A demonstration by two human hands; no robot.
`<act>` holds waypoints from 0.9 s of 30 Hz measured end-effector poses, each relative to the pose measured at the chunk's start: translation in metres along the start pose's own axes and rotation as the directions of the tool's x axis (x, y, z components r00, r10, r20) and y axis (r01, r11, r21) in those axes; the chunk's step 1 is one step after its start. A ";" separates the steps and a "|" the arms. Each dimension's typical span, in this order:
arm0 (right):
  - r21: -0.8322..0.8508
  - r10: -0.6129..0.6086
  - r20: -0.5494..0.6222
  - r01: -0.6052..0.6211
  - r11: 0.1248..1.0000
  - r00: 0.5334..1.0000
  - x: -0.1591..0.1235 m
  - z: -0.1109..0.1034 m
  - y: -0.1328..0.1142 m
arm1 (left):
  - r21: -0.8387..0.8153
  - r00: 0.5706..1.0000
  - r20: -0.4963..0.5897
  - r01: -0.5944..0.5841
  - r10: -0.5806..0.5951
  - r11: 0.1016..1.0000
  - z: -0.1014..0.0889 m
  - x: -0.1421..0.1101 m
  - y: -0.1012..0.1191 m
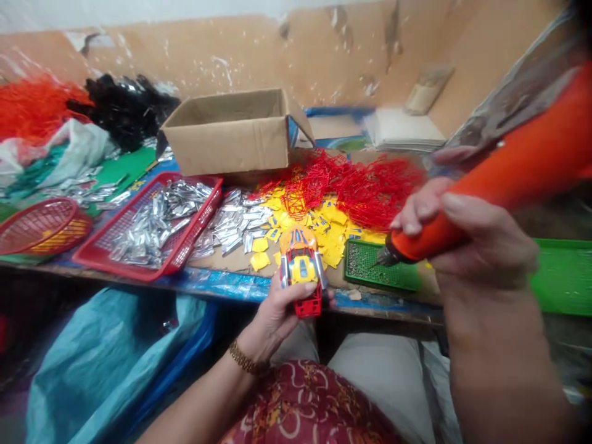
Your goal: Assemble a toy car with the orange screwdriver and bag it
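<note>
Toy car (301,271), red and yellow, sits clasped in the left hand (277,314), its long axis running forward and away from the person. Right hand (481,246) is clenched around an orange electric screwdriver (430,237), its bit (382,260) pointing left over a green tray of screws (407,287), with the car just left of the bit. Red basket (194,180) holds silver pieces (161,222); behind it, what a cardboard box (226,142) holds is hidden.

Open cardboard box (226,139) sat on the bench behind a red plastic frame tangle (361,191) and yellow pieces (330,228); red rectangular basket (197,231) held silver foil packets (157,222), round red basket (37,225) far left, black heap (124,111) and orange-red heap (37,108) behind, blue plastic sheet (106,364) below bench
</note>
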State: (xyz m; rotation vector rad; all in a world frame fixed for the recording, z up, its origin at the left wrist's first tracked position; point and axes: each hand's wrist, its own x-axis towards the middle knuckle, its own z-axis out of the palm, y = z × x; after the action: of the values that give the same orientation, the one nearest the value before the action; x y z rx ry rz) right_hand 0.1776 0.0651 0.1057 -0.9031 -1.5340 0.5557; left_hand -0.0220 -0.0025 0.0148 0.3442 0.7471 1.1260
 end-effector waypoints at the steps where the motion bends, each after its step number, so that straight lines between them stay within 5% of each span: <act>1: 0.156 0.089 0.045 -0.095 0.983 0.995 -0.006 0.003 -0.007 | 0.018 1.000 -0.003 -0.009 0.009 1.000 0.001 0.001 0.001; 3: 0.356 0.187 0.091 -0.208 0.911 0.978 -0.015 0.006 -0.021 | 0.056 1.000 -0.014 -0.014 0.015 0.998 0.004 0.003 0.000; 5: 0.402 0.163 0.045 -0.167 0.900 0.986 -0.020 0.009 -0.032 | 0.077 1.000 -0.018 -0.012 0.013 0.997 0.006 0.004 -0.001; 11: 0.327 0.110 -0.059 -0.085 0.941 0.992 -0.027 0.016 -0.043 | 0.080 0.999 -0.040 -0.017 0.020 0.997 0.010 0.001 -0.006; 17: 0.295 0.042 -0.031 -0.031 0.955 0.999 -0.028 0.022 -0.048 | 0.088 0.998 -0.058 -0.034 0.039 0.996 0.013 0.001 -0.010; 27: 0.562 0.244 -0.013 -0.195 0.804 0.970 -0.032 0.034 -0.055 | 0.099 0.995 -0.063 -0.075 0.081 0.992 0.009 0.003 -0.012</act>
State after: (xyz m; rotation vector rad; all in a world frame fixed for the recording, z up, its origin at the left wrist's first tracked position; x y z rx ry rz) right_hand 0.1312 0.0122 0.1237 -0.6337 -1.0942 1.0591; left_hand -0.0069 -0.0042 0.0128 0.4215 0.8555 1.1823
